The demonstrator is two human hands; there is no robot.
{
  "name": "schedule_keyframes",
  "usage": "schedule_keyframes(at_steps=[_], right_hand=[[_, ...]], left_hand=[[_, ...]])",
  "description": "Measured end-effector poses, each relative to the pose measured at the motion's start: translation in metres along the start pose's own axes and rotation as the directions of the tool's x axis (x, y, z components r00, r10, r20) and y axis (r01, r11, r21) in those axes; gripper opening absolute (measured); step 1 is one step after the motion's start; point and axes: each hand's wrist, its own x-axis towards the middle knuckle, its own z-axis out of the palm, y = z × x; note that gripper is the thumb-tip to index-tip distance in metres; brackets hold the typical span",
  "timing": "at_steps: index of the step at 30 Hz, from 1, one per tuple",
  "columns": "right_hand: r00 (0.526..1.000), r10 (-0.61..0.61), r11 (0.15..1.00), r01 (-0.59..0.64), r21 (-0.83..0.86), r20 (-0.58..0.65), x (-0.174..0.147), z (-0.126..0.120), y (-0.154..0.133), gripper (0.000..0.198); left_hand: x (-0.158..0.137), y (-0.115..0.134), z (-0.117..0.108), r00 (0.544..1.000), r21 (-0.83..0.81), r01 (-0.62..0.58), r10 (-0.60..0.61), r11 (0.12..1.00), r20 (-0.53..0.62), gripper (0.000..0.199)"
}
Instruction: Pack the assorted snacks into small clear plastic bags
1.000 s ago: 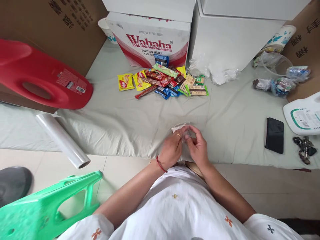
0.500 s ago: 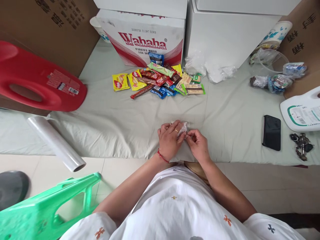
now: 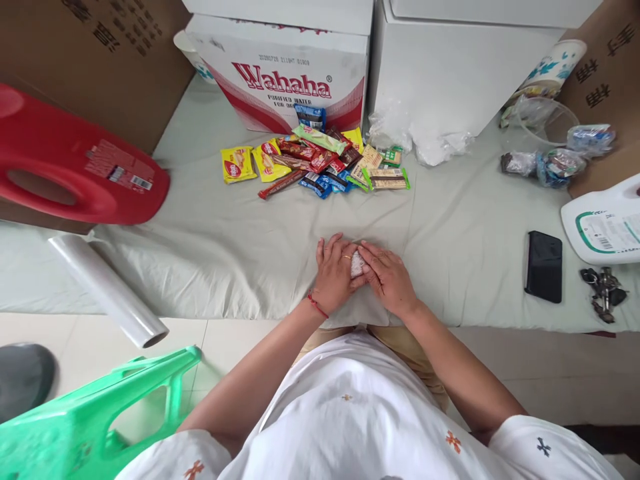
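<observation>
Between my two hands, near the front edge of the cloth-covered table, lies a small whitish bundle (image 3: 357, 265) in crinkled clear plastic film. My left hand (image 3: 335, 268) holds it from the left, with its thumb along the near side and the other fingers reaching forward. From the right, my right hand (image 3: 391, 275) presses its fingers over the bundle's edge. Fingers hide much of the bundle, and what is inside it I cannot make out. Farther back is a pile of small wrapped snacks (image 3: 320, 157) in yellow, red, blue and green packets.
A roll of plastic film (image 3: 107, 290) overhangs the front edge at left, near a red jug (image 3: 120, 170). White boxes (image 3: 300, 73) stand behind the snacks. To the right are a phone (image 3: 544, 267), keys (image 3: 605, 293), a white jug (image 3: 607, 227) and several wrapped bundles (image 3: 560, 165).
My right hand has gone from pinching the film's edge to laying its fingers over the bundle. The bundle looks more compact, and the loose film at its far side no longer shows.
</observation>
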Motion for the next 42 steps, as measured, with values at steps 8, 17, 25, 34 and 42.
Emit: schedule_keyframes(at_steps=[8, 17, 25, 34, 42], right_hand=[[0.992, 0.126, 0.981, -0.128, 0.148, 0.022, 0.005, 0.000, 0.008, 0.039], [0.943, 0.250, 0.692, -0.333, 0.640, 0.220, 0.019, -0.015, 0.033, 0.033], [0.999, 0.035, 0.966, -0.045, 0.256, 0.041, 0.015, -0.027, 0.022, 0.038], [0.964, -0.177, 0.982, 0.186, -0.029, 0.197, 0.003, -0.005, 0.021, 0.067], [0.979, 0.129, 0.992, -0.127, -0.023, 0.161, -0.026, -0.063, 0.027, 0.053]], left_hand=[[0.007, -0.020, -0.006, 0.993, -0.181, -0.037, 0.056, 0.983, 0.100, 0.064], [0.003, -0.021, -0.019, 0.952, -0.238, -0.114, 0.175, 0.965, 0.252, 0.059], [0.001, -0.027, -0.010, 0.970, -0.182, -0.166, 0.194, 0.969, 0.149, 0.060], [0.001, -0.021, -0.008, 0.976, -0.100, -0.136, 0.150, 0.986, 0.157, 0.069], [-0.043, -0.050, -0.045, 0.994, 0.078, -0.058, 0.065, 0.995, -0.090, 0.069]])
